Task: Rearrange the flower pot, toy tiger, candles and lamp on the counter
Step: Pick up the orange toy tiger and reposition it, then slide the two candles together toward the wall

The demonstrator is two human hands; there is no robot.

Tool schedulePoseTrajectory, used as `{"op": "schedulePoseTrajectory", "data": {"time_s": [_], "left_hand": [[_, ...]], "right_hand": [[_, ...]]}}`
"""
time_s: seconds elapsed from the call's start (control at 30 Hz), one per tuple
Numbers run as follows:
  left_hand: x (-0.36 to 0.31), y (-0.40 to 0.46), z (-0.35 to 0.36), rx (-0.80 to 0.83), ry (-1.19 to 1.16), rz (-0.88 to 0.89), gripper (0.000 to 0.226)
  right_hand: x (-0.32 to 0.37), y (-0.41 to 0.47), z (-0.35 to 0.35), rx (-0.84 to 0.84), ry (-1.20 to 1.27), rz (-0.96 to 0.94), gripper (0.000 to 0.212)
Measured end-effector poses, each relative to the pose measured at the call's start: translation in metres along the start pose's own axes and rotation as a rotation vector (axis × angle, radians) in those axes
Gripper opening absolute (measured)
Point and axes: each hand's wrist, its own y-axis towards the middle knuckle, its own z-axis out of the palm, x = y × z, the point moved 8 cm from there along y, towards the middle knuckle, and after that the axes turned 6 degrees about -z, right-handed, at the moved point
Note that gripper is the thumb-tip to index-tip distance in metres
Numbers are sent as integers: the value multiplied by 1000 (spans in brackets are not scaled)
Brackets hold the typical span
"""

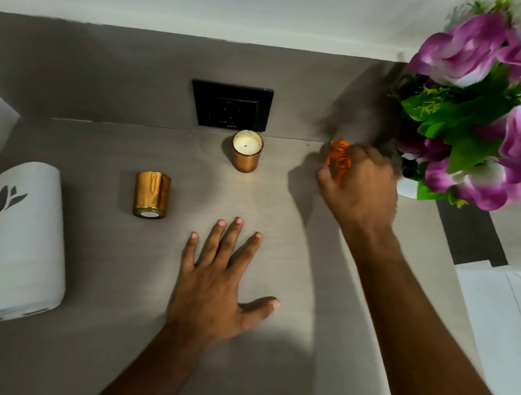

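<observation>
My right hand (361, 188) is closed around the small orange striped toy tiger (338, 160) near the back wall, right beside the flower pot. The white flower pot (406, 187) with purple flowers (492, 118) stands at the right; most of the pot is hidden by leaves. One gold candle (246, 151) stands upright at the back, its white wax showing. A second gold candle (151, 194) lies tipped on its side left of centre. The white cylindrical lamp (23, 240) lies on its side at the far left. My left hand (222, 277) rests flat on the counter (287, 329), fingers spread, holding nothing.
A black wall socket (231, 105) sits on the backsplash just behind the upright candle. The counter ends at the right, where a dark strip (471, 232) and white floor (513, 320) show. A wall panel closes the counter's left side.
</observation>
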Motion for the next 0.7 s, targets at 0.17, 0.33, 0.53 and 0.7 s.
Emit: {"op": "schedulePoseTrajectory", "data": {"time_s": [0.17, 0.33, 0.53, 0.7], "left_hand": [[0, -2, 1, -19, -7, 0, 104], [2, 0, 1, 28, -43, -6, 102], [34, -23, -62, -569, -496, -88, 37], [116, -3, -100, -722, -621, -649, 61]], "right_hand": [[60, -46, 12, -132, 264, -313, 25], [80, -52, 62, 77, 393, -229, 29], [83, -23, 96, 112, 672, 91, 94], [92, -1, 107, 71, 691, 107, 74]]}}
